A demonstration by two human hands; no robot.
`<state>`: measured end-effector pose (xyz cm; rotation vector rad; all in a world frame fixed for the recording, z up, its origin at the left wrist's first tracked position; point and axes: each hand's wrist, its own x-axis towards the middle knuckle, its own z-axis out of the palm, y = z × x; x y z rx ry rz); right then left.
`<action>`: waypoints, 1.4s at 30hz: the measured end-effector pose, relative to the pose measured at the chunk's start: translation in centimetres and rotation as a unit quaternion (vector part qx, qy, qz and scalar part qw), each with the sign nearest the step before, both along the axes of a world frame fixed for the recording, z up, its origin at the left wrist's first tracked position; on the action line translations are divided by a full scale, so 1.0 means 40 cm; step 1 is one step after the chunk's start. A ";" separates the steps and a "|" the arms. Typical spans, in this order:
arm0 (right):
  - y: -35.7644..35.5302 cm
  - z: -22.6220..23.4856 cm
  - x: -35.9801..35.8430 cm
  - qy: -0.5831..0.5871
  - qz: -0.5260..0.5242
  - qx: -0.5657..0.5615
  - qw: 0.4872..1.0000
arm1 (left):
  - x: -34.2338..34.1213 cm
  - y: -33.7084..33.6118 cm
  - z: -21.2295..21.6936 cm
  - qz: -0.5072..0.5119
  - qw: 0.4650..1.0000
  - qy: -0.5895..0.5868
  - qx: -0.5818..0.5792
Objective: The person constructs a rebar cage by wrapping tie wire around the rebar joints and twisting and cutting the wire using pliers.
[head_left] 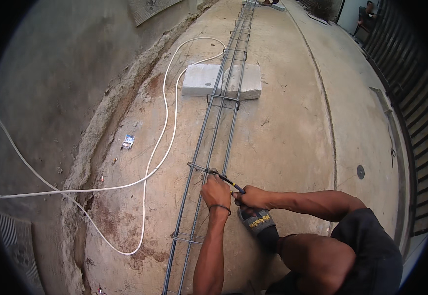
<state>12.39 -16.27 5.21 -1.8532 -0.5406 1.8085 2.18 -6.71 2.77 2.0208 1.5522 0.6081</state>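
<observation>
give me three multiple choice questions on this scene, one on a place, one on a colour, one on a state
1. Where does the concrete block lie?
A. under the long rebar cage
B. against the left wall
C. beside the person's foot

2. What colour is the hose on the ground?
A. green
B. white
C. black

3. What is the right hand doing?
A. hanging free
B. resting flat on the ground
C. gripping a thin tool at the cage

Answers: 1 A, the cage's bars run over the block. 2 B, it loops pale white left of the cage. 3 C, its fingers close around the tool's handle, next to the left hand.

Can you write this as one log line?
left hand: grips rebar cage | right hand: holds hook tool | block under cage
</observation>
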 end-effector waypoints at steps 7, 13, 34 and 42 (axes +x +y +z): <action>0.004 0.009 0.023 0.179 -0.044 -0.030 0.982 | -0.138 0.191 -0.077 -0.119 0.969 -0.198 -0.081; -0.002 0.000 0.026 0.202 -0.067 -0.050 0.976 | -0.101 0.098 -0.056 -0.049 0.997 -0.062 -0.025; -0.005 0.009 0.002 0.022 0.008 0.005 1.000 | -0.011 0.072 0.044 -0.088 0.995 0.006 0.037; -0.019 -0.002 0.024 0.045 -0.014 0.014 0.999 | -0.070 0.014 -0.015 -0.061 0.998 0.011 0.012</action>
